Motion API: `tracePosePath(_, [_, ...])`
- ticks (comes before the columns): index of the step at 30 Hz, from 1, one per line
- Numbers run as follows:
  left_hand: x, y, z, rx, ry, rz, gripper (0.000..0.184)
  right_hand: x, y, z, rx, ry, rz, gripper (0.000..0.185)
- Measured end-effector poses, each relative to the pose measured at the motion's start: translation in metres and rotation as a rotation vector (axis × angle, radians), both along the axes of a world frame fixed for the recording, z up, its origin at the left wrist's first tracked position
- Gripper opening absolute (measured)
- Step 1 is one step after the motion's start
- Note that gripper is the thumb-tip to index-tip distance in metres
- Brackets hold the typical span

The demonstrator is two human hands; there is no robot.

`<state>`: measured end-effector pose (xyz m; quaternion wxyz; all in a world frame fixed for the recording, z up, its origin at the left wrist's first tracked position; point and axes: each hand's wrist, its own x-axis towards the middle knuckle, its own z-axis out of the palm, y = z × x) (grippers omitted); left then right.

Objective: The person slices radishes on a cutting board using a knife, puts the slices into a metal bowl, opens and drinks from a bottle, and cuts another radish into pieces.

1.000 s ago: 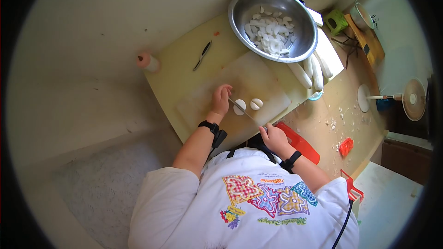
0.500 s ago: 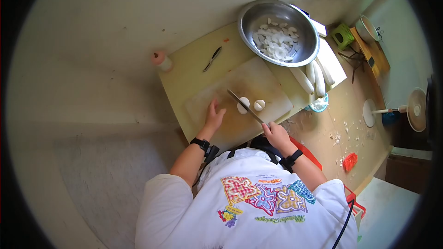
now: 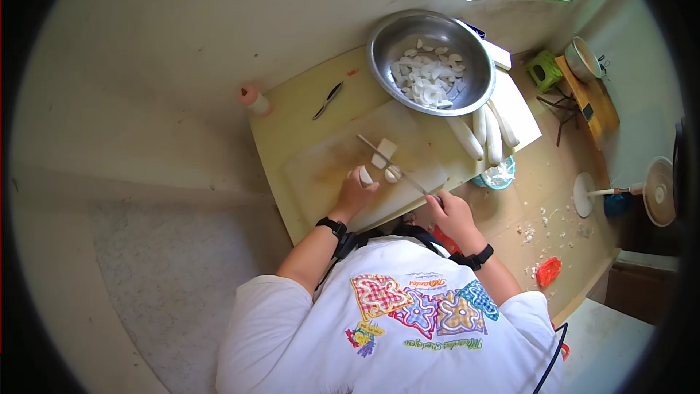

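My right hand (image 3: 450,213) is closed round the handle of a kitchen knife (image 3: 410,181), whose blade slants up and left over the cutting board (image 3: 321,164). In my left hand (image 3: 355,195) a cut white radish piece (image 3: 365,174) sits between the fingers, left of the blade. Beyond the blade lies a pale radish block (image 3: 386,149), partly covered by the knife. Another small radish piece (image 3: 392,174) rests close to the blade, near my left fingers.
A large metal bowl (image 3: 379,66) with white slices stands at the table's back right. Several long peeled radishes (image 3: 494,138) lie beside it. A peeler (image 3: 328,101) and a pink-topped bottle (image 3: 254,99) are at the left. A blue bin (image 3: 497,177) stands on the floor past the edge.
My left hand has moved right and picked up a white radish piece. The block beside the blade has turned or shifted. The knife remains in my right hand.
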<state>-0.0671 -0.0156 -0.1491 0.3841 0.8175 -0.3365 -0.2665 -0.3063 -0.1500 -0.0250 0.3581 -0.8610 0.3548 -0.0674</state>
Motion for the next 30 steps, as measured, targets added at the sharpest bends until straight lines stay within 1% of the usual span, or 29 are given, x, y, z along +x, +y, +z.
tracePosePath(2, [-0.002,-0.009,-0.008,0.009,-0.057,0.067,0.063,-0.019,-0.010,0.004,-0.014,-0.031,-0.044,0.041])
tracePosePath(4, [0.003,-0.018,-0.008,0.028,-0.046,0.054,0.061,-0.041,-0.017,0.007,0.094,-0.042,-0.183,0.039])
tracePosePath(5, [0.006,-0.022,-0.007,0.048,-0.035,0.047,0.060,-0.051,-0.018,0.002,0.070,-0.110,-0.235,0.040])
tracePosePath(6, [0.009,-0.026,-0.008,0.045,-0.035,0.037,0.060,-0.063,-0.020,-0.004,0.067,-0.110,-0.245,0.040])
tracePosePath(8, [0.015,-0.036,-0.015,0.073,-0.163,0.083,0.059,-0.089,-0.024,-0.018,0.053,-0.143,-0.344,0.043])
tracePosePath(9, [0.019,-0.041,-0.019,0.070,-0.206,0.089,0.059,-0.100,-0.023,-0.026,0.126,-0.176,-0.415,0.048])
tracePosePath(10, [0.022,-0.048,-0.012,0.068,-0.206,0.080,0.059,-0.111,-0.022,-0.035,0.124,-0.176,-0.424,0.048])
tracePosePath(12, [0.028,-0.061,-0.001,0.200,-0.303,0.010,0.057,-0.134,-0.020,-0.053,0.216,-0.186,-0.537,0.051])
tracePosePath(14, [0.033,-0.075,0.002,0.230,-0.318,-0.025,0.056,-0.153,-0.016,-0.063,0.221,-0.171,-0.552,0.049])
tracePosePath(17, [0.035,-0.094,0.011,0.455,-0.371,-0.141,0.056,-0.168,-0.008,-0.070,0.245,-0.164,-0.577,0.048])
tracePosePath(20, [0.037,-0.107,0.000,0.434,-0.298,-0.106,0.057,-0.171,-0.003,-0.067,0.268,-0.186,-0.621,0.051])
tracePosePath(22, [0.036,-0.111,0.005,0.453,-0.289,-0.123,0.058,-0.175,-0.002,-0.068,0.276,-0.201,-0.650,0.054])
tracePosePath(24, [0.037,-0.110,0.004,0.478,-0.280,-0.134,0.059,-0.181,-0.004,-0.075,0.295,-0.182,-0.590,0.047])
tracePosePath(25, [0.039,-0.109,0.001,0.479,-0.288,-0.137,0.059,-0.182,-0.005,-0.077,0.299,-0.184,-0.591,0.047])
tracePosePath(27, [0.044,-0.106,-0.005,0.482,-0.298,-0.138,0.059,-0.183,-0.008,-0.078,0.202,-0.183,-0.549,0.047])
tracePosePath(29, [0.051,-0.103,-0.012,0.431,-0.166,-0.102,0.055,-0.187,-0.013,-0.080,0.223,-0.169,-0.546,0.047])
tracePosePath(30, [0.052,-0.103,-0.010,0.429,-0.167,-0.097,0.055,-0.188,-0.016,-0.080,0.245,-0.153,-0.545,0.047])
